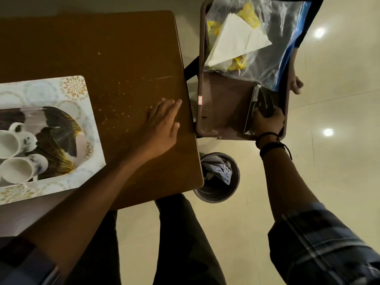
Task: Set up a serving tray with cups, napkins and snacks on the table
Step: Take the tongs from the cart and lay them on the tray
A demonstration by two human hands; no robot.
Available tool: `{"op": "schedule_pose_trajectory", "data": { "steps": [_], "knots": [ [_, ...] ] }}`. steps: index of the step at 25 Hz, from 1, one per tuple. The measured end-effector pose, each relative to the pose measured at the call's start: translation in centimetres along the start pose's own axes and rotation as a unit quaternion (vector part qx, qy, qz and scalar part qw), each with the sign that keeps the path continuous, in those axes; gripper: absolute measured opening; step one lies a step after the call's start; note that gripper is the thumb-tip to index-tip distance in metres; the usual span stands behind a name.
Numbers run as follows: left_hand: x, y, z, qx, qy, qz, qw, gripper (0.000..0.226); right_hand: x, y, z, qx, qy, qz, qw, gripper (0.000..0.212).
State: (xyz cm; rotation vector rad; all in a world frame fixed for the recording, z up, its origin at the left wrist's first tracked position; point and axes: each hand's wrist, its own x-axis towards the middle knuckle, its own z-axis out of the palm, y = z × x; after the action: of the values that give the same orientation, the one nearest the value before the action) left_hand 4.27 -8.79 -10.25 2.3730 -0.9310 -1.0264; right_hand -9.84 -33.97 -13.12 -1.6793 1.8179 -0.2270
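Note:
A patterned serving tray point(78, 124) lies on the brown table point(127, 58) at the left, with two white panda cups point(12, 155) on it. My left hand point(162, 124) rests flat and open on the table near its right edge. To the right, a brown bin point(218, 103) holds a clear bag point(273, 38) with white napkins point(236, 42) and yellow snack packets point(253, 15). My right hand point(267, 122) is closed on a shiny silver packet point(259, 99) in the bin's near corner.
Another person's hand point(297, 85) grips the bin's right side. A round waste bin point(218, 177) with crumpled paper stands on the pale floor beside the table's near right corner. Crumbs dot the tabletop. My legs are below the table edge.

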Motion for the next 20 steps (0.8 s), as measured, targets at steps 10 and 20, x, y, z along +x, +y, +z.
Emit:
{"op": "schedule_pose_trajectory", "data": {
  "steps": [10, 20],
  "knots": [
    [-2.9, -2.9, -3.0, -0.086, 0.033, -0.001, 0.996, 0.074, -10.1, -3.6, -0.8, -0.004, -0.117, -0.209, 0.971, 0.025],
    [-11.9, -18.3, -9.3, -0.035, 0.229, -0.146, 0.962, 0.073, -28.5, -12.8, 11.2, -0.143, -0.333, -0.44, 0.821, 0.038]
  ]
}}
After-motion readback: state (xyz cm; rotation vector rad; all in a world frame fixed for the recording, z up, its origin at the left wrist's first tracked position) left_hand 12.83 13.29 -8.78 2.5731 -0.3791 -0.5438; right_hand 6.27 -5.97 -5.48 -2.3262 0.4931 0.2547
